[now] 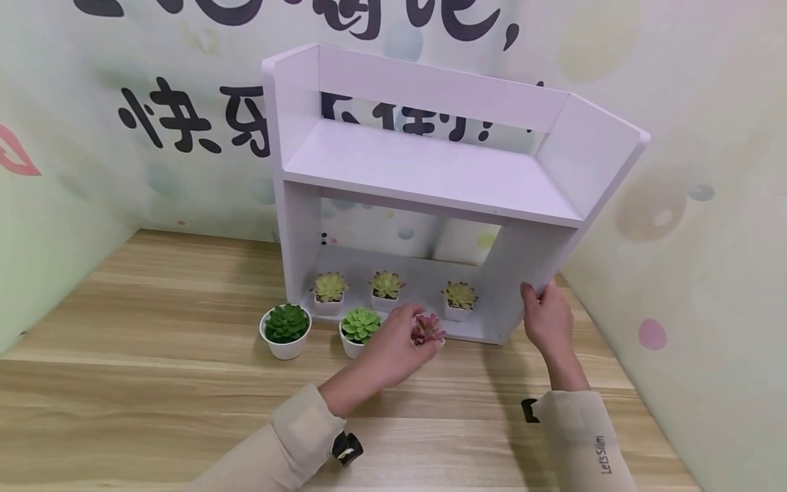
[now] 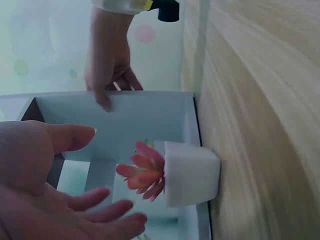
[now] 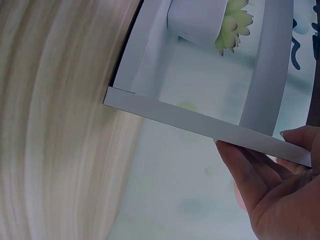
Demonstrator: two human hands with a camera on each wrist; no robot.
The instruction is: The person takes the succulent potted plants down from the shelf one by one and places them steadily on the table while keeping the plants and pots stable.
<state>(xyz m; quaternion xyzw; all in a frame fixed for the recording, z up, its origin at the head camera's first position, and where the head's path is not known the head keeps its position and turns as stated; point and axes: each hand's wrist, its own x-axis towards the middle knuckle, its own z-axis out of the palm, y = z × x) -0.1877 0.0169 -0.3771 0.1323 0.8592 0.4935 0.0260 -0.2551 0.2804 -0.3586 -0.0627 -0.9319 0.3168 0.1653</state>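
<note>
My left hand (image 1: 392, 348) is beside a small red succulent (image 1: 428, 329) in a white square pot (image 2: 192, 175), in front of the shelf's lower edge. In the left wrist view its thumb and fingers are spread around the plant with gaps, not closed on it. My right hand (image 1: 549, 320) grips the right side panel of a white two-tier shelf (image 1: 424, 167), thumb on one face and fingers on the other. On the bottom board stand a left yellow-green succulent (image 1: 330, 287), a middle one (image 1: 387, 284) and a right one (image 1: 460, 295), all in white pots.
A dark green succulent (image 1: 286, 324) in a round white pot stands on the wooden table (image 1: 154, 383), left of the shelf's front. A bright green succulent (image 1: 360, 324) is close to my left wrist. Printed walls (image 1: 688, 225) rise behind and at the right.
</note>
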